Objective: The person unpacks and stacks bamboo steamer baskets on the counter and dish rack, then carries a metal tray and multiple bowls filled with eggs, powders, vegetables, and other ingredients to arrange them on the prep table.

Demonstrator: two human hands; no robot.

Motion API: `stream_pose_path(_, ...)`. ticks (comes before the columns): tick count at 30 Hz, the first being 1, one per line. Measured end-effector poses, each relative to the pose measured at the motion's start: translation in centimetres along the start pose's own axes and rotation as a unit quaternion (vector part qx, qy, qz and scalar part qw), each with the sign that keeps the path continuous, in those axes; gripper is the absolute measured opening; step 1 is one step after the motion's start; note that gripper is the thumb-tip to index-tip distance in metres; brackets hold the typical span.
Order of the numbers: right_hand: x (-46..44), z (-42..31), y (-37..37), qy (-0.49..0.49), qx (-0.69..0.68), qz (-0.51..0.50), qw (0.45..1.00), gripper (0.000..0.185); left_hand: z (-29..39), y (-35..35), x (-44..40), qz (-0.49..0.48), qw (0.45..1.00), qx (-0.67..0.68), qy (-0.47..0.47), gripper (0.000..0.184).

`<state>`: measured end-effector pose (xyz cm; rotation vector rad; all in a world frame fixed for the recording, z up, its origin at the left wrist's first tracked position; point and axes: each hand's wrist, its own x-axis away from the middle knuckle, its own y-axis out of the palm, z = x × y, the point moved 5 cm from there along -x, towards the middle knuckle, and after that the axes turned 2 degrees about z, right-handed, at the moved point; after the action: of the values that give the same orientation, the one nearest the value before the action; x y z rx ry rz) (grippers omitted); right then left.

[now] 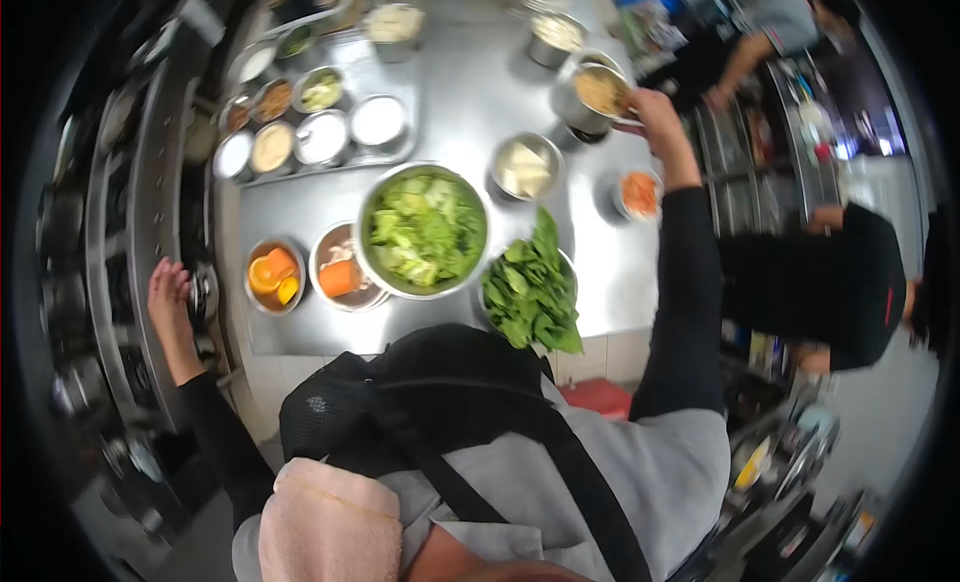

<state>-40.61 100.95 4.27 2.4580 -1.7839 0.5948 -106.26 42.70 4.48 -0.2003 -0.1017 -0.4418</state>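
At the far right of the steel table, my right hand [658,122] is closed on the rim of a metal container [575,107] filled with a tan, crumb-like food. The container looks tilted toward me. My left hand [168,287] hangs out to the left beside the shelving, fingers loosely apart and holding nothing. Between my arms stand a large bowl of chopped lettuce [425,227], a bowl of leafy greens [530,287] and a bowl with pale blocks [525,170]. A small bowl of orange shreds [638,194] sits below my right wrist.
A tray [400,157] holds several small tubs at the back left. Bowls of citrus pieces [270,275] and of mixed pieces [345,272] stand near the front edge of the table [460,102]. Metal shelving [150,182] runs along the left. Two people [820,282] stand at the right.
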Motion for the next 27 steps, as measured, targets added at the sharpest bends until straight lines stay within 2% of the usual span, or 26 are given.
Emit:
stream_pose_path(2,0.1,-3.7,2.8,-0.008,0.012,0.009,1.000,0.015,-2.4,-2.6,3.0,0.067,0.994,0.049,-0.072,0.037)
stream_pose_path(4,1.4,-8.7,7.8,-0.032,-0.011,-0.038,0.999,0.015,-5.5,-4.6,5.1,0.082,0.986,0.118,-0.091,0.035)
stream_pose_path(5,-2.0,-8.7,8.9,-0.026,0.009,-0.105,0.994,0.015,-6.9,-5.2,5.9,0.100,0.981,0.133,-0.104,0.034)
stream_pose_path(6,-2.6,-10.3,12.0,-0.037,-0.010,-0.132,0.991,0.015,-8.1,-5.5,6.6,0.100,0.975,0.165,-0.109,0.034)
stream_pose_path(9,-2.5,-14.1,23.3,-0.047,-0.051,-0.196,0.978,0.013,-9.8,-5.4,8.2,0.141,0.969,0.153,-0.131,0.032)
stream_pose_path(12,-6.8,-13.2,34.3,-0.028,-0.075,-0.235,0.969,0.013,-11.8,-6.5,9.7,0.161,0.974,0.102,-0.119,0.029)
stream_pose_path(17,-12.2,-9.7,46.2,0.032,-0.170,-0.154,0.973,0.020,-18.1,-11.2,14.6,0.208,0.967,0.029,-0.142,0.028)
stream_pose_path(22,-14.7,-5.9,49.5,0.088,-0.228,-0.016,0.970,0.018,-23.8,-16.0,19.9,0.283,0.936,0.062,-0.202,0.030)
stream_pose_path(27,-14.9,-6.4,49.5,0.050,-0.137,-0.059,0.988,0.014,-23.7,-16.3,18.9,0.270,0.940,0.071,-0.196,0.032)
